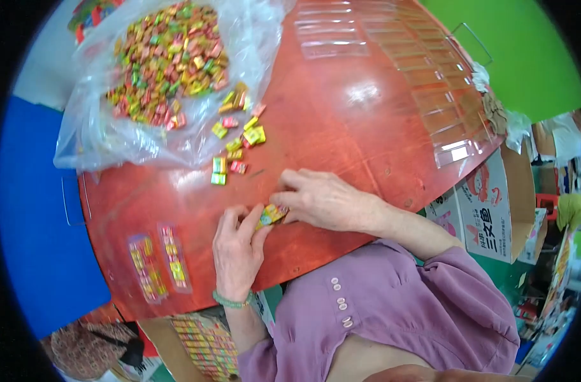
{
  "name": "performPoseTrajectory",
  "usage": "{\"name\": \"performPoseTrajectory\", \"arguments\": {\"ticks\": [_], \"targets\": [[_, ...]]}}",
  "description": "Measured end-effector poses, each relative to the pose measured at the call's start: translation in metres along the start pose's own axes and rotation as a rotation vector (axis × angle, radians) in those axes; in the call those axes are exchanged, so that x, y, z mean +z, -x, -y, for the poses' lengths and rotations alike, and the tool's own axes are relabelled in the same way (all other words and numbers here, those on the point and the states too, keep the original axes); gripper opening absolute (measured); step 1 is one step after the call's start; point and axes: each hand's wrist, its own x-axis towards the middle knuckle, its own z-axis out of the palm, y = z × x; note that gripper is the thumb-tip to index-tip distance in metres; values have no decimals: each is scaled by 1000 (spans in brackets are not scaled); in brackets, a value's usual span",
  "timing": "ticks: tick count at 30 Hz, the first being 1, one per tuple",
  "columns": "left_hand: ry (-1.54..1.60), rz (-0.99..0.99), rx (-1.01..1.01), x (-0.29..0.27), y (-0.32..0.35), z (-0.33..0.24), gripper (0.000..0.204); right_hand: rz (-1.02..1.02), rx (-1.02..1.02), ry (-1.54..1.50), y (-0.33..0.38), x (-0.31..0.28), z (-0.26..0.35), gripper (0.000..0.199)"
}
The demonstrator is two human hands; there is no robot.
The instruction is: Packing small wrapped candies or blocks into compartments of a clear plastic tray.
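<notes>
Left hand (237,247) pinches the yellow wrapped sweets (270,216) just below centre frame, right hand (324,200) narrowed on their other end, and an uneven squeeze could pop one loose onto the red table (322,130)

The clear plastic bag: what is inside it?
The bag holds a heap of small wrapped pieces, red, yellow and green; those under the top layer are hidden.

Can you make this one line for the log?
left hand: holding wrapped candies | right hand: touching their right end | red table: two filled packs, plastic bag, candy pile, clear plastic trays
</notes>
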Motion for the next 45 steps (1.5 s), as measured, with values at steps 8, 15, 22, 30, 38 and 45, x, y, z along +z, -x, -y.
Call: {"name": "performPoseTrajectory", "arguments": {"ticks": [8,15,22,30,38,45], "targets": [[-15,13,35,9,-7,-11,42,-8,8,23,7,-6,-8,34],[-39,-108,190,40,-55,-22,33,-110,90,60,21,-29,-39,30],[41,-21,266,68,-144,-40,26,-211,204,145,28,-69,-96,25],[52,-76,475,77,-293,-52,20,-454,281,313,-18,-137,-180,25],[-102,-28,432,105,-346,-49,24,-335,341,352,-33,-158,-230,25],[-90,-65,436,111,-340,-37,23,-383,315,325,-33,-141,-240,29]]}}
